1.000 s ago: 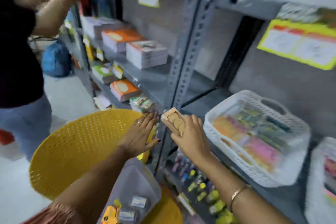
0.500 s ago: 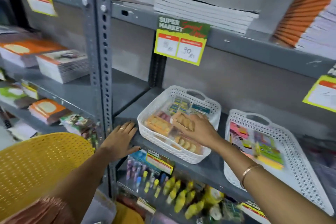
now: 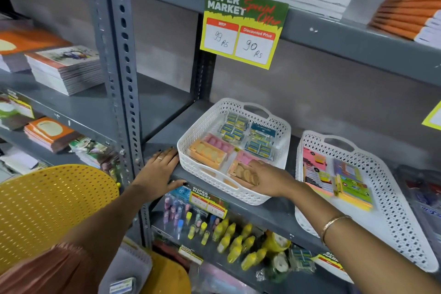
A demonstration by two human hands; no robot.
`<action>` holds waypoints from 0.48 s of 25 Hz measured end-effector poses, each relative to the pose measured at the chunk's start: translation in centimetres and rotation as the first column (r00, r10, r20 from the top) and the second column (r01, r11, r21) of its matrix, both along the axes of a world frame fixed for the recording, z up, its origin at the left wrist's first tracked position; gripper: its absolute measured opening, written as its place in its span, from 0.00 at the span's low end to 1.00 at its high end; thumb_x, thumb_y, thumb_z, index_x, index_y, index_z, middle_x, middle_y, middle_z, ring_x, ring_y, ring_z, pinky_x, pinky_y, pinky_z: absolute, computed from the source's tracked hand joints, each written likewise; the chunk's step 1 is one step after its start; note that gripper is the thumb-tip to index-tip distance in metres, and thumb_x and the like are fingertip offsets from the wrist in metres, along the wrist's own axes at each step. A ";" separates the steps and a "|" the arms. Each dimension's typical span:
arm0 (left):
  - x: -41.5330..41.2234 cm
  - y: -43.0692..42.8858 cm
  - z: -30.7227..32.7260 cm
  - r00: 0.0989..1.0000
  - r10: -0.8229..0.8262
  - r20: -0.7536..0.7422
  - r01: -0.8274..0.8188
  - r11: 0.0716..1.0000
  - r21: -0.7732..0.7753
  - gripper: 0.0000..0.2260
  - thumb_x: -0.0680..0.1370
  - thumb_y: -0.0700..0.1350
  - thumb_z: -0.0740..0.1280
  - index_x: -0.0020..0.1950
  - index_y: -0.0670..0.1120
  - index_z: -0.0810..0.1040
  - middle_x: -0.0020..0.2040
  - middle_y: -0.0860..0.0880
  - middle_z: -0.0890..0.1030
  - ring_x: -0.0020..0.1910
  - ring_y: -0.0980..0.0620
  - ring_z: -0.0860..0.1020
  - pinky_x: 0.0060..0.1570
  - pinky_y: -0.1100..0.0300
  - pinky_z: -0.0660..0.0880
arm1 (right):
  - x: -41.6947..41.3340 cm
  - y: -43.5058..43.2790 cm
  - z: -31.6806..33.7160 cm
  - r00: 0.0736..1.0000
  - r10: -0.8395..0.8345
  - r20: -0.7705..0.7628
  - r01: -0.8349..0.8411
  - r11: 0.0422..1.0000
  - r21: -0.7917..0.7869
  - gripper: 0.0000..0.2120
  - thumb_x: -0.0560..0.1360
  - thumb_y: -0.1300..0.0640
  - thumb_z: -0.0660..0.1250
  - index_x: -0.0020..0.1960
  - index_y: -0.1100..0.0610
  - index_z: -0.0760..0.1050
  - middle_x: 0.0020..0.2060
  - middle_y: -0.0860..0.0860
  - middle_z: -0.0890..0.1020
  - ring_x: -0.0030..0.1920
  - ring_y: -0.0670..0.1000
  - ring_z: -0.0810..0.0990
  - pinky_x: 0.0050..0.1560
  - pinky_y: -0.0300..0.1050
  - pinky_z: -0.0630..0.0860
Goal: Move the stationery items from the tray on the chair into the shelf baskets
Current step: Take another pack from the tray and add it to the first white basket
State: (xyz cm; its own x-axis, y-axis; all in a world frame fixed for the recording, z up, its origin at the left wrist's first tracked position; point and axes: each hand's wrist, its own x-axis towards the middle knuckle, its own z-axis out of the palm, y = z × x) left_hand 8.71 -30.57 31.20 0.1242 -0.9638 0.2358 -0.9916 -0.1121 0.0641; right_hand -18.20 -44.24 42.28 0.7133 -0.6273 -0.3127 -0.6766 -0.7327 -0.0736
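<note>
Our right hand (image 3: 267,180) reaches into the left basket (image 3: 188,148), fingers (image 3: 256,164) loosely curled over an orange pack (image 3: 241,173) of round pieces in the basket's near right corner. The fingers rest on the pack's top and right side; we cannot tell whether they grip it or only touch it. Our left hand (image 3: 158,169) lies flat and spread on the shelf (image 3: 274,212) edge, just beside the basket's left wall, holding nothing.

The pack lies flat, its long axis running from the near rim toward the back left. A second orange pack (image 3: 206,154) lies beside it to the left, with pink packs (image 3: 217,142) behind and blue ones (image 3: 235,126) at the back. The basket floor is mostly covered. Bare shelf shows behind our left hand, and a narrow gap separates this basket from the right basket (image 3: 391,207), which holds bright pads (image 3: 343,179).

The tray (image 3: 133,267) sits on the yellow chair (image 3: 55,205) at the lower left, below the shelf.
</note>
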 end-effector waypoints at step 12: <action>-0.1 0.2 -0.2 1.000 0.017 0.018 -0.018 1.000 0.010 0.41 0.73 0.71 0.42 0.70 0.40 0.65 0.68 0.41 0.70 0.67 0.43 0.67 0.67 0.48 0.58 | 0.7 0.0 -0.8 0.999 -0.042 0.007 0.042 0.998 -0.045 0.31 0.70 0.33 0.58 0.57 0.58 0.68 0.55 0.57 0.77 0.51 0.56 0.76 0.42 0.45 0.70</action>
State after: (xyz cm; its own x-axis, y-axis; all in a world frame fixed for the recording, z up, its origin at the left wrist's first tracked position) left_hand 8.66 -30.34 31.05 0.1368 -0.9640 0.2281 -0.9905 -0.1300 0.0448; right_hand -17.45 -44.20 41.51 0.6875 -0.6705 -0.2790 -0.7068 -0.7060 -0.0448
